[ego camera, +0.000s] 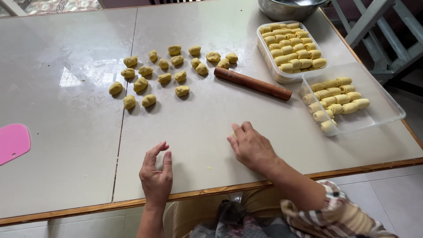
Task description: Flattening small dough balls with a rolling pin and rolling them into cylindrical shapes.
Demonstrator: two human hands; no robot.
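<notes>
The right hand (252, 147) lies palm-down on the counter (198, 119), fingers together over a dough piece (234, 135) barely showing at its near-left edge. The left hand (156, 176) hovers with its grip spread, empty. The dough looks soft, light and easily dented; better rolled gently than pinched. More dough balls (165, 72) lie far left.

Pale yellow dough balls (152, 75) dot the glossy off-white desk (66, 145), which has a brown wooden rim. The rolling pin (253, 83) is reddish brown, the scraper (13, 142) at the left edge pink, the sleeve (339, 216) plaid.
</notes>
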